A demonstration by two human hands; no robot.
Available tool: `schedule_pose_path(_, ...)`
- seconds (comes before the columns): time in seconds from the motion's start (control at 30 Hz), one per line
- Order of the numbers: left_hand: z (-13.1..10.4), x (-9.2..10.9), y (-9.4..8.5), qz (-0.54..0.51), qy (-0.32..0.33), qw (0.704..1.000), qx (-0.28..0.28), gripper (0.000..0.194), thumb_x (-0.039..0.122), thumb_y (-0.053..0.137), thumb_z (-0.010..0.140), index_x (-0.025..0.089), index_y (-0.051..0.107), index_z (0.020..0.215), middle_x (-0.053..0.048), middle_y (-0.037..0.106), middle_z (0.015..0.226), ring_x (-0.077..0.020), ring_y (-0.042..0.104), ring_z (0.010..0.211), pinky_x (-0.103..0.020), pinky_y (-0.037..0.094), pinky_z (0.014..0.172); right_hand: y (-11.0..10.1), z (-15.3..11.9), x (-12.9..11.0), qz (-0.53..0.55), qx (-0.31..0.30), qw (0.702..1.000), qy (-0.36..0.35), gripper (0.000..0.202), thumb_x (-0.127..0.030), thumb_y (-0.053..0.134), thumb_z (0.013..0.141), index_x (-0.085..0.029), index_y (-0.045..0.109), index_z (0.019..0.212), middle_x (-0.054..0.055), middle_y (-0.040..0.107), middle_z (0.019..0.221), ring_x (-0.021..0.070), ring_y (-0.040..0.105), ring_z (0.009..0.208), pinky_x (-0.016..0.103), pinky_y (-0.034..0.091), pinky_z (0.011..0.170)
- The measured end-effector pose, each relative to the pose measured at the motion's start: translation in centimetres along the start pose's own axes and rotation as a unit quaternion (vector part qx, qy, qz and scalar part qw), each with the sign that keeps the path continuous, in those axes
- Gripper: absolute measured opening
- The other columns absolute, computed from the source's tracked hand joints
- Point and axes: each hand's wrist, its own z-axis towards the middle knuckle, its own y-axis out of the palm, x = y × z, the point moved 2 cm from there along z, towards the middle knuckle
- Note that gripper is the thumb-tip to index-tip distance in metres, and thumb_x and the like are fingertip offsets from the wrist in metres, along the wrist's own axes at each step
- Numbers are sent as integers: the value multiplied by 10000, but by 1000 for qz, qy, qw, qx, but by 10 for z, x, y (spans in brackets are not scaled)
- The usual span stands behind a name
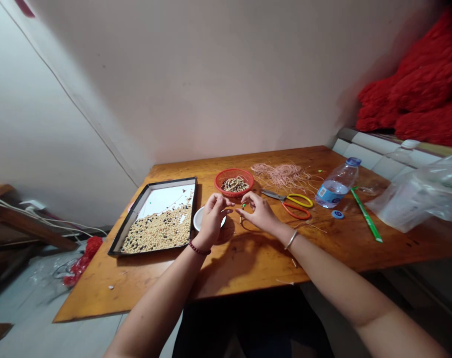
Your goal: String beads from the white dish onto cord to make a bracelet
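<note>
Left hand (213, 215) and right hand (260, 211) pinch a thin cord (242, 205) between fingertips (small green bead on it), red basket (234, 180) at 12 o'clock.

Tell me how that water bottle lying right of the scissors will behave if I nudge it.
The water bottle lies on its side on the table, so it would probably roll. It looks mostly empty, so likely light and quick to skid. Its thin clear plastic may dent under a squeeze, and its cap seems off.
</note>
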Motion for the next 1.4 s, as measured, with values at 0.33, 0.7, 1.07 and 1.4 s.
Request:
schedule_pose_path(0.33,2,4,0,-20,-14,999,37,235,348,654,766,191,479,767,23,535,731,-90,541,699,-170,409,597,0,2,8,38,-3,998,40,113,-164,511,773,-219,594,826,-4,511,705,132,413,578,267,322,550)
schedule_pose_path(0.7,2,4,-2,8,0,999,44,271,378,644,767,196,443,746,29,492,700,-75,477,615,-146,343,508,-6,11,11,220,16,967,130,158,-205,594,665,-220,480,772,-66,363,599,89,299,498,227,230,458)
schedule_pose_path(1.07,3,7,-2,20,35,998,40,298,403,654,764,195,444,729,25,477,678,-75,434,573,-159,308,471,-16,2,1,-83,-50,995,12,243,-401,528,839,-221,587,686,-26,454,503,113,356,461,266,213,512)
schedule_pose_path(1.4,4,12,-4,100,76,992,27,260,410,586,833,199,467,737,10,507,687,-83,394,526,-187,279,463,-11,3,6,-35,-104,994,21,351,-445,516,842,-197,529,594,-36,392,512,104,310,483,263,196,506)
